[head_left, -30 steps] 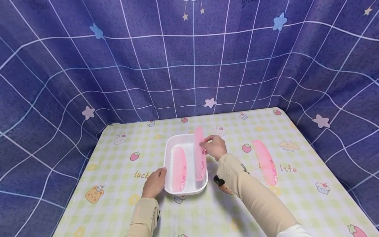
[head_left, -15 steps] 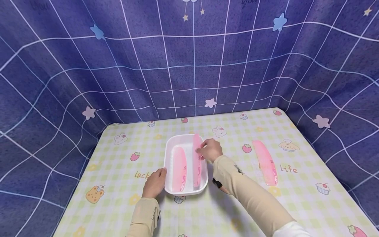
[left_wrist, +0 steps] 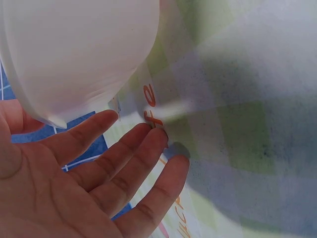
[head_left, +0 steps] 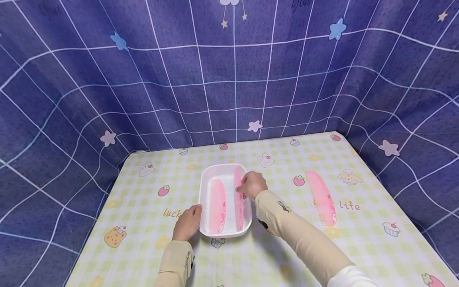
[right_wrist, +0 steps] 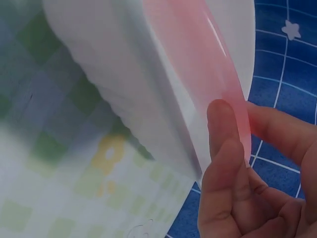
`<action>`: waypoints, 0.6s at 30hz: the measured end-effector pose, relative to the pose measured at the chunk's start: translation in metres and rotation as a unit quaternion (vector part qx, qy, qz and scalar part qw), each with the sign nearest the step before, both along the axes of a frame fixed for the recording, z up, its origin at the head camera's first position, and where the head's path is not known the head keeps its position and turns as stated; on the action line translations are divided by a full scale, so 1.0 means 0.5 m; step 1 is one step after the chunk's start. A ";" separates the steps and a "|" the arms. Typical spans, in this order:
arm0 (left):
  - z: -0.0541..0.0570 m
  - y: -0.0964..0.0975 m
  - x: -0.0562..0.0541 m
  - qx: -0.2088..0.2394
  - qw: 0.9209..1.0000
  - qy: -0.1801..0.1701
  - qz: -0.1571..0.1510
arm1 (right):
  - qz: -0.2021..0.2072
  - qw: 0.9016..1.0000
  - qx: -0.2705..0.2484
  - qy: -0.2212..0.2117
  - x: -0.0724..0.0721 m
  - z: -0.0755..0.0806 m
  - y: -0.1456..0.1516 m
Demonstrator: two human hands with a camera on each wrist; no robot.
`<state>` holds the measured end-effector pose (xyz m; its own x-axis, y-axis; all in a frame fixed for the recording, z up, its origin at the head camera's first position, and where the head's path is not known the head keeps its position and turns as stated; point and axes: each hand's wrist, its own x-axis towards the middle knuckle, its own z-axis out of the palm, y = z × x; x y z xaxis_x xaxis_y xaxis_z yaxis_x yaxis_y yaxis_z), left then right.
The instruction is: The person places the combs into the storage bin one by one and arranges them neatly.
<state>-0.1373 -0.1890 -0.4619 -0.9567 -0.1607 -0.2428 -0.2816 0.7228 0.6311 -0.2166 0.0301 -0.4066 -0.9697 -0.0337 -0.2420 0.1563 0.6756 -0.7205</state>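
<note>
A white plastic tub (head_left: 226,235) stands on the table. In it a pink comb (head_left: 217,205) lies flat on the left side. My right hand (head_left: 254,185) pinches a second pink comb (head_left: 238,211) near its far half, between thumb and fingers, at the tub's right wall. This comb stands on edge, its lower end down inside the tub. My left hand (head_left: 188,223) touches the tub's left rim by the thumb. In the left wrist view its fingers (left_wrist: 124,183) are spread and nearly straight below the rim. A third pink comb (head_left: 321,197) lies on the table at the right.
The table wears a checked cloth (head_left: 140,207) printed with strawberries, animals and lettering. A dark blue curtain (head_left: 229,91) with a white grid and stars hangs behind the table and along both sides.
My right hand has moved left and lowered the comb it pinches, from above the right rim down into the tub. My left hand has kept its place at the rim.
</note>
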 end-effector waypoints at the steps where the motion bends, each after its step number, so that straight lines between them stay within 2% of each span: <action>1: 0.000 0.000 0.000 0.001 1.000 -0.001 0.000 | 0.005 1.000 0.004 0.002 -0.001 0.000 -0.001; 10: 0.006 0.000 0.002 -0.002 1.000 0.000 -0.007 | 0.019 1.000 0.016 0.006 -0.010 -0.010 -0.010; 18: 0.004 0.001 0.003 -0.001 1.000 0.000 0.003 | 0.025 0.999 0.020 0.007 -0.016 -0.021 -0.019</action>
<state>-0.1359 -0.1885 -0.4601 -0.9558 -0.1661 -0.2425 -0.2853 0.7231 0.6291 -0.2244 0.0206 -0.4171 -0.9704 -0.0725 -0.2303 0.1119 0.7103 -0.6949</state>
